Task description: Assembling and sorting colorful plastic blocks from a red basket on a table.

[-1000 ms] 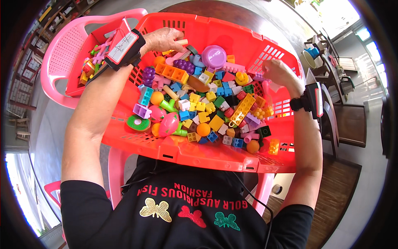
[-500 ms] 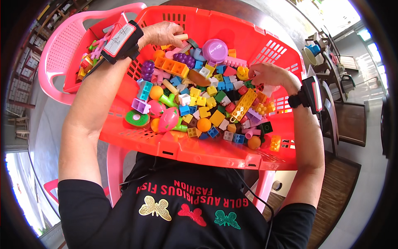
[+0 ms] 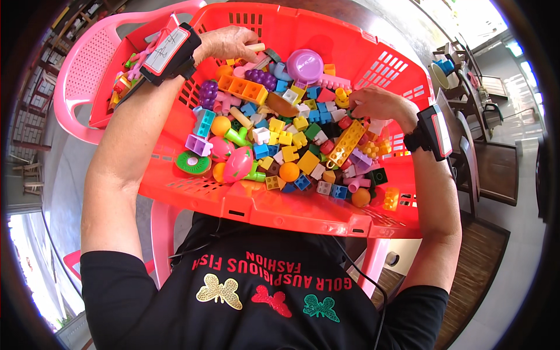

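Observation:
A big red plastic basket (image 3: 245, 201) sits in front of me, filled with several coloured toy blocks and toy fruit. My left hand (image 3: 230, 41) reaches to the far left corner and its fingers are closed on a small tan peg-shaped piece (image 3: 256, 48). My right hand (image 3: 376, 104) rests palm down on the pile at the right, fingers curled among the blocks beside a long yellow studded brick (image 3: 347, 143); what it grips is hidden. A purple round lid (image 3: 304, 65) lies between the hands. Both wrists wear black strapped devices.
A smaller red tray (image 3: 119, 87) with more toys sits on a pink plastic chair (image 3: 81, 64) to the left. Dark wooden furniture (image 3: 484, 169) stands at the right. A toy kiwi slice (image 3: 192, 163) and pink dragon fruit (image 3: 238, 165) lie near the basket's front.
My left hand has slid farther toward the basket's far edge with the tan piece. My right hand has moved left from the right wall into the pile.

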{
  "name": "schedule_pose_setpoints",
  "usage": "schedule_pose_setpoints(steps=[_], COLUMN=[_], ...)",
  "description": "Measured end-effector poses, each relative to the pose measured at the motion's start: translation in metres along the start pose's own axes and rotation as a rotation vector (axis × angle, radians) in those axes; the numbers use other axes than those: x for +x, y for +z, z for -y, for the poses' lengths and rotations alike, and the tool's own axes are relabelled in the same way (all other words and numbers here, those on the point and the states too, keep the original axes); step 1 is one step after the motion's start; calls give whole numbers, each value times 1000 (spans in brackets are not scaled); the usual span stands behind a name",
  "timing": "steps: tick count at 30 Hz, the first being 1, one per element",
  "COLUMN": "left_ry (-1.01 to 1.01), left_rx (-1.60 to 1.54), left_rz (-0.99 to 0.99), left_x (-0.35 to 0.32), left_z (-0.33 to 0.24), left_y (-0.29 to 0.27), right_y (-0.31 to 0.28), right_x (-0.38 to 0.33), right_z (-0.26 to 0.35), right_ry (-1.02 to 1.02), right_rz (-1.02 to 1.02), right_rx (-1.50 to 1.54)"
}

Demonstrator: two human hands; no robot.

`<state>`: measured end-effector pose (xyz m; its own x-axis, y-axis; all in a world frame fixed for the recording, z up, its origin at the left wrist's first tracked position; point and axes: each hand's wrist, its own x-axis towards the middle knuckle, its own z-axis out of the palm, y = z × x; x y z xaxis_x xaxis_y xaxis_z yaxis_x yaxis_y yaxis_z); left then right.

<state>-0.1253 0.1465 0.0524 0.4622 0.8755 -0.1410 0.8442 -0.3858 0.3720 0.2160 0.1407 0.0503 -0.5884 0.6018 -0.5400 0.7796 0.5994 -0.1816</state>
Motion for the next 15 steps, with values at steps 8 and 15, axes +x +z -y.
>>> schedule_pose_setpoints(steps=[8,15], left_ry=[-11,4], left_rx=[-20,1], left_rz=[26,43], left_x=[1,2], left_z=[-2,7], left_y=[-2,4], right_y=[3,4], right_x=[2,10], right_z=[-3,-6], right_ry=[2,28], right_rz=[9,20], right_rx=[-91,-191])
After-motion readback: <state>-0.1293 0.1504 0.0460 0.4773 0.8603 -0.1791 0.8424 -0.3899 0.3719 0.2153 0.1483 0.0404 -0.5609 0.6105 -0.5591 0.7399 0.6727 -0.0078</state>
